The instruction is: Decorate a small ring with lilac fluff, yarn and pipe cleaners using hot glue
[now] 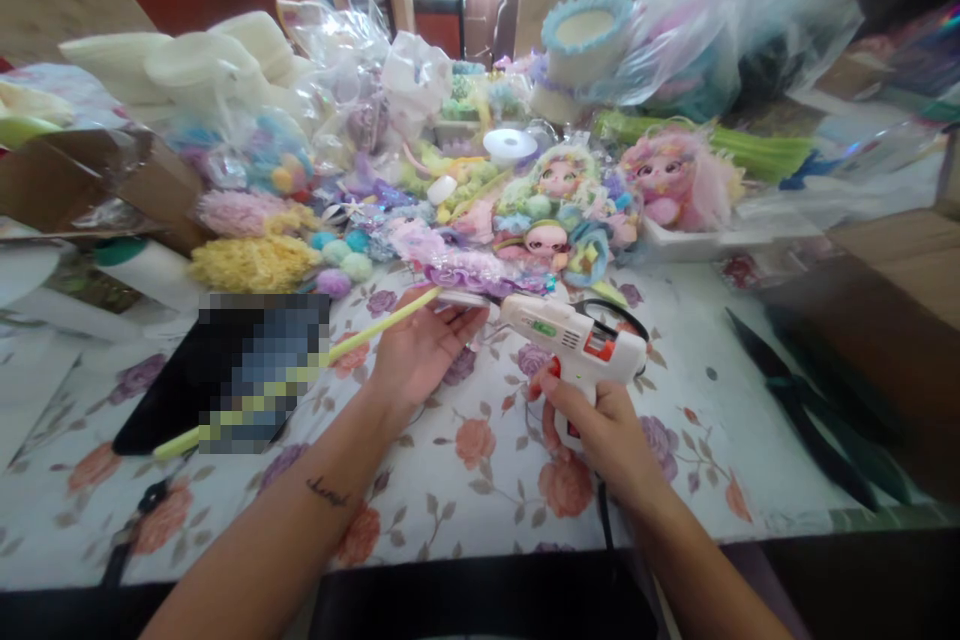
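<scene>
My right hand [600, 420] is wrapped around the handle of a white hot glue gun [574, 345], with a finger at its red trigger. The nozzle points left toward my left hand [420, 350], which is turned palm up with its fingers curled. A long pale yellow stick [375, 327] runs from the lower left up into my left hand. At its upper end, by my fingertips, sits a flat whitish piece [463, 299], close to the nozzle; whether they touch I cannot tell.
Beyond my hands lie doll faces [559, 175], pompoms [337, 255], yellow fluffy trim [259, 263] and a white spool [510, 145]. A dark tablet [169, 375] lies left, partly blurred out. Dark scissors [795, 400] and a cardboard box [900, 270] are right.
</scene>
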Motion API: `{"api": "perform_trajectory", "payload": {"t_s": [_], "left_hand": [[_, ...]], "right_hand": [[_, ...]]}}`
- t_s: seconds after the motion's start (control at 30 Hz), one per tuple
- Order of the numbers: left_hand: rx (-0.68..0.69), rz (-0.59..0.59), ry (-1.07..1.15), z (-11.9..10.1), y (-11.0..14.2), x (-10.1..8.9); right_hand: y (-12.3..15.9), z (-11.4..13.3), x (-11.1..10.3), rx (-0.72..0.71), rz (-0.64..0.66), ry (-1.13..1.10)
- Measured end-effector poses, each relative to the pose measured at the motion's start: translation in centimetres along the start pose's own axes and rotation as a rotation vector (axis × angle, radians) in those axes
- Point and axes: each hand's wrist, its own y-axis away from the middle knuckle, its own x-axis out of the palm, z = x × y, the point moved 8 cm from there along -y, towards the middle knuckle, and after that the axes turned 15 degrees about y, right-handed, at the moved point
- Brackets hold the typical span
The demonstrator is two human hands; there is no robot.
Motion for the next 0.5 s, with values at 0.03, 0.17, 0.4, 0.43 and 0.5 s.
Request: {"api": "perform_trajectory", "payload": {"t_s": [0.03,0.17,0.4,0.43,0.5], "left_hand": [[0.0,0.004,0.001,0.0,-0.01,0.02],[0.001,-0.002,0.014,-0.01,-0.02,0.0],[-0.019,0.037,0.007,0.21,-0.18,-0.09],[-0.022,0.051,0.0,0.26,-0.22,-0.07],[-0.025,0.069,-0.009,0.32,-0.28,-0.05]], "right_hand": [[0.01,0.16,-0.03,-0.003,-0.003,-0.016],[0.23,0.56,-0.1,-0.016,-0.003,-0.06],[0.29,0.05,-0.01,-0.004,0.02,0.0],[0.25,0.0,0.01,-0.004,0.02,0.005],[0.2,-0.08,0.1,-0.004,0.027,0.008]]}}
